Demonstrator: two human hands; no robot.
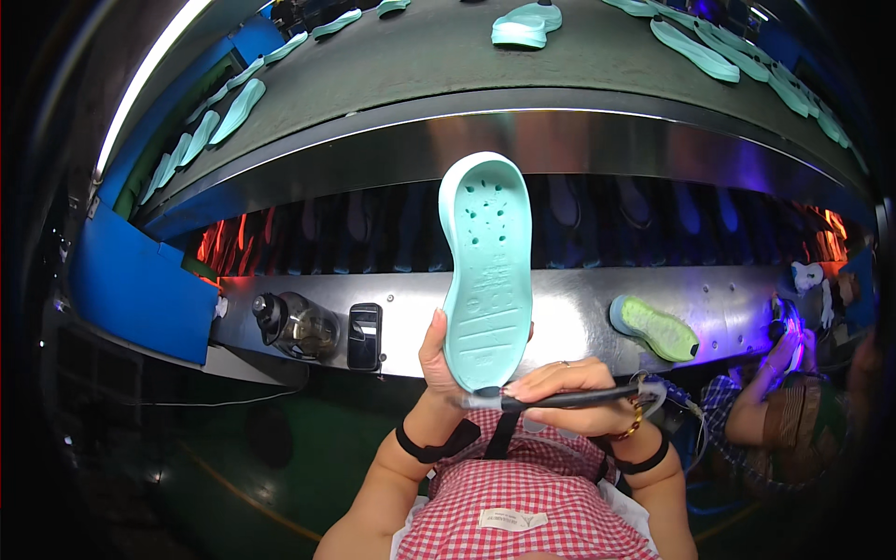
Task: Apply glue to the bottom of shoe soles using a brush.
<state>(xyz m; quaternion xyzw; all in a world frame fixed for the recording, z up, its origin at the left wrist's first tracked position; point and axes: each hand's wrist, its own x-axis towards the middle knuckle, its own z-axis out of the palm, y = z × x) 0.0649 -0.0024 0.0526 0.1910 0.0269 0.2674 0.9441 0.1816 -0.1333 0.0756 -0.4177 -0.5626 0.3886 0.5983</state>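
A mint-green shoe sole [487, 280] stands nearly upright in front of me, its hollow inner side with small holes and ridges facing me. My left hand [437, 359] grips its lower left edge near the heel, thumb along the side. In my right hand [569, 387] lies a black rod-shaped tool [560, 399] with a pale tip and a tube or cord at its back end. The tool's front end crosses just below the heel, by a small dark patch; whether it touches is unclear.
On the metal ledge [579, 308] are a dark bottle [303, 325], a black phone [364, 336] and a yellow-green sole [655, 329]. Beyond, a conveyor belt [392, 65] carries several mint soles [525, 26]. At right, another person's hands [784, 355] work under purple light.
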